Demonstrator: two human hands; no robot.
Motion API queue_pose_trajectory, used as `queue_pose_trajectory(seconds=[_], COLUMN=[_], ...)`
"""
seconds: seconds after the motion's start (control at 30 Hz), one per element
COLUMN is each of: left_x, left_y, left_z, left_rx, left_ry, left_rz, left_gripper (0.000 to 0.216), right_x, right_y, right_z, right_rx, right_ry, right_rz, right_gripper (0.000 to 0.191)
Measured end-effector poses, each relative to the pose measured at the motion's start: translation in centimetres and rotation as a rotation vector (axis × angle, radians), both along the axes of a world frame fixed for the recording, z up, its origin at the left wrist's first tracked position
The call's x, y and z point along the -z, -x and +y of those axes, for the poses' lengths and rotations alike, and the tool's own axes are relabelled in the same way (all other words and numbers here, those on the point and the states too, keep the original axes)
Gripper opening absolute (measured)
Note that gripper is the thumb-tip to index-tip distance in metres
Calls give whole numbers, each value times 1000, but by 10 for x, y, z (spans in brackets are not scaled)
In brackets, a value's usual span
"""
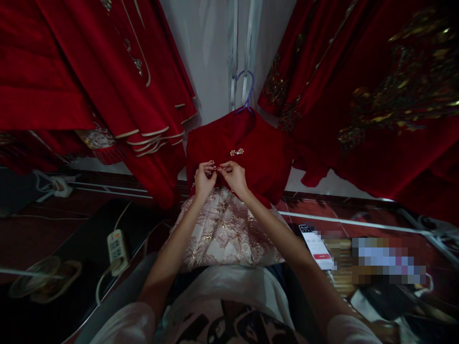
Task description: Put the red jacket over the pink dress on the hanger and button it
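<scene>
A red jacket (265,143) hangs in front of me on a purple hanger (248,93). Over its front, my left hand (205,179) and my right hand (234,177) meet with fingertips pinched close together. Small beaded fastening pieces show at the fingertips, and both hands seem closed on parts of one beaded button fastener (215,168). A second beaded fastener (236,152), gold and pearl, sits higher on the jacket's chest. Below the hands, a pale pink brocade skirt (222,229) with gold pattern spreads down to my lap.
Red garments with trim (136,95) hang at left, and more with gold embroidery (405,91) at right. A power strip (117,252) lies on a dark surface at lower left. At lower right, a lit phone (317,248) rests by a slatted wooden surface (342,272). White rack bars (344,220) run low.
</scene>
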State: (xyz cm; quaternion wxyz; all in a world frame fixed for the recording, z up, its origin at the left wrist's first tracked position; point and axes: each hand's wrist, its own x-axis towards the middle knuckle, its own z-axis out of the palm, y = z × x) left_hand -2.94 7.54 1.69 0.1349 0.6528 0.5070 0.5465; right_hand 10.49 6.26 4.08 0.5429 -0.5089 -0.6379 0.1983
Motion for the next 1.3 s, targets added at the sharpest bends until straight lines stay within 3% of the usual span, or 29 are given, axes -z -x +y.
queue_pose_trajectory(seconds=[0.2, 0.47, 0.7, 0.8, 0.97, 1.07, 1.17, 1.3], left_x=[-8, -7, -4, -6, -6, 5, 27, 56], left_y=[-1, -5, 2, 7, 20, 26, 29, 25], left_z=[-10, -5, 3, 8, 16, 9, -6, -21], left_rx=[-55, -36, 51, 62, 229, 205, 8, -100], left_ry=[26, -3, -13, 15, 15, -5, -6, 89], left_rz=[172, 68, -111, -100, -47, -94, -165, -248], left_gripper=[34, 21, 17, 15, 16, 20, 17, 26], right_x=[2, 4, 8, 9, 6, 3, 7, 22], right_y=[0, 2, 7, 9, 6, -6, -23, -42], right_z=[-1, 4, 7, 8, 4, -8, -26, -44], right_rx=[21, 38, 56, 69, 40, -80, -184, -132], right_ry=[-19, -45, -93, -103, -77, 40, 166, 216], right_rz=[-4, 6, 22, 24, 2, -7, -46, -221], right_gripper=[7, 6, 10, 11, 15, 20, 20, 14])
